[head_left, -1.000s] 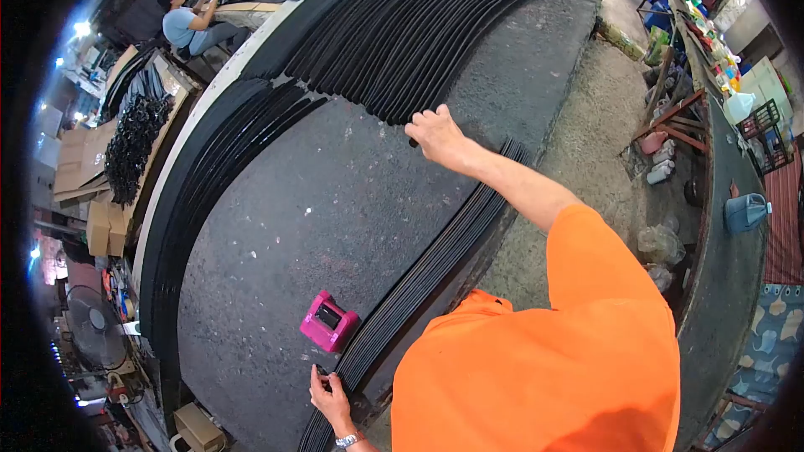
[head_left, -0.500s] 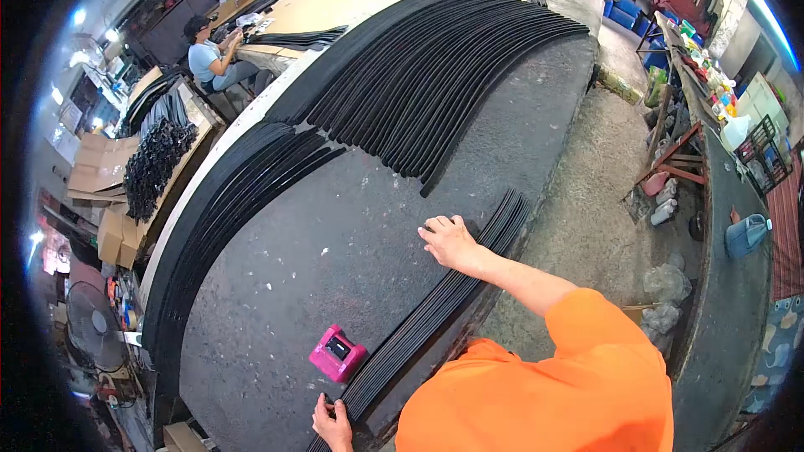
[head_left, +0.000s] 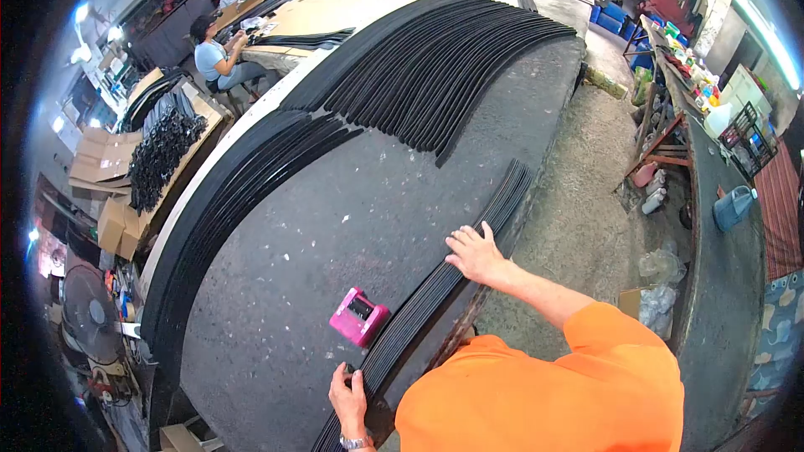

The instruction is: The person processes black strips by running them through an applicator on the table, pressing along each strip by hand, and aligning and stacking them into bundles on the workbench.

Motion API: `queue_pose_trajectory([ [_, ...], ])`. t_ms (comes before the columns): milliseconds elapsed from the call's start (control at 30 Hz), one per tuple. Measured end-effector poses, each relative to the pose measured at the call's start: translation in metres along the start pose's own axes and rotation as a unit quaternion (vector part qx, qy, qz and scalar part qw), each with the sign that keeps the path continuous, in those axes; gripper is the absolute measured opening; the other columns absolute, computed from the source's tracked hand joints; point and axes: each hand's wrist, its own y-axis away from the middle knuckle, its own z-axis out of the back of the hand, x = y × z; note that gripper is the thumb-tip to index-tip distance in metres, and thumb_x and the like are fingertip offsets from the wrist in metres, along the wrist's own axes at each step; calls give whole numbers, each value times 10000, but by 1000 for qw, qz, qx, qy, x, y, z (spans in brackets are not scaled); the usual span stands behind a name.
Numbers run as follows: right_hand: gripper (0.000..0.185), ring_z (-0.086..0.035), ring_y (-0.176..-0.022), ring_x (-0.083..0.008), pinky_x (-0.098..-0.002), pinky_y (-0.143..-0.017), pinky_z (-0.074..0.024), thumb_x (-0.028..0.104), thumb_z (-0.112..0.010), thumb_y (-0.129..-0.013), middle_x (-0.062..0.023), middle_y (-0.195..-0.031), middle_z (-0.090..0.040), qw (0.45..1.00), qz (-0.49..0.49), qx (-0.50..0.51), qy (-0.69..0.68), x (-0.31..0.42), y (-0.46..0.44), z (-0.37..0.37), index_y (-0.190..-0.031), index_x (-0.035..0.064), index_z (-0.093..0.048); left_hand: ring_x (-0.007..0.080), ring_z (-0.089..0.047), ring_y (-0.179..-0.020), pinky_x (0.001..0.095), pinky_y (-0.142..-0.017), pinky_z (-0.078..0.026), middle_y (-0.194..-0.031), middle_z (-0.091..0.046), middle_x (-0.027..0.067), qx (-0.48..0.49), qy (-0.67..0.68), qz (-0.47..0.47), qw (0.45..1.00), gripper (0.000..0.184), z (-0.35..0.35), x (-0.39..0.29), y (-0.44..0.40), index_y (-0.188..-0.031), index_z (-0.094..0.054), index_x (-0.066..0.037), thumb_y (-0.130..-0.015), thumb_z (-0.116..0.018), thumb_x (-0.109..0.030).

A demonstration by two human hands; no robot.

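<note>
A bundle of long thin black strips [head_left: 423, 305] lies side by side along the near edge of the dark work table. My right hand [head_left: 477, 255] rests on top of the bundle past its middle, fingers spread and laid across the strips. Lower down, my left hand [head_left: 348, 398] is at the bundle's near part, thumb and fingers apart against its left side. A metal watch [head_left: 356, 442] is on the left wrist. Just left of the strips, between the hands, sits a pink device with a dark panel [head_left: 359, 318].
Many black strips [head_left: 435, 67] lie in a fanned row across the far table, with another curved stack [head_left: 226, 176] at its left edge. A seated person [head_left: 219, 59] works at far left. A side bench [head_left: 712, 226] holds a blue-grey jug [head_left: 734, 208]. A fan [head_left: 92, 314] stands lower left.
My right hand has come down onto the strips from a raised position at their left side. My left hand has shifted slightly up and right along the bundle. The view has shifted a little.
</note>
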Motion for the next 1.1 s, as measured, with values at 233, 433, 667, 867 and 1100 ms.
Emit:
queue_pose_trajectory([
  [233,502,-397,-1482,-299,-663,-1196,-247,439,-495,-1049,-105,-1509,-537,996,-61,67,18,11,-4,3,-1423,117,-582,334,-711,-900,453,-846,-544,-944,-754,146,-14,27,-59,998,403,2,5,1,-1269,-659,6,-923,-728,-189],
  [433,463,-422,-1451,-286,-658,-1157,-302,426,-537,-1028,-90,-1453,-568,996,-67,20,47,13,-2,-12,-1365,120,-621,332,-708,-924,461,-847,-526,-944,-752,127,-27,41,-76,996,335,-2,8,-1,-1212,-674,-28,-908,-727,-158],
  [667,466,-421,-1447,-299,-715,-1162,-251,445,-496,-1046,-104,-1441,-562,995,-58,69,37,13,-5,1,-1348,111,-614,312,-693,-935,470,-851,-496,-943,-744,106,-59,19,-54,997,327,-8,4,4,-1200,-680,-59,-893,-743,-150],
  [867,412,-578,-1193,-264,-748,-1109,-287,532,-627,-938,-43,-1105,-668,999,35,15,33,-9,-12,6,-1082,162,-738,321,-676,-829,465,-806,-527,-911,-713,137,-105,22,-31,994,398,-16,-8,10,-1242,-668,-21,-855,-747,-69],
  [1100,446,-561,-1236,-307,-745,-1135,-245,536,-619,-945,-102,-1154,-665,994,46,92,-37,-22,-22,16,-1088,129,-731,299,-709,-852,424,-849,-545,-925,-747,161,-68,6,55,996,432,-10,-16,4,-1295,-648,8,-879,-734,-67],
])
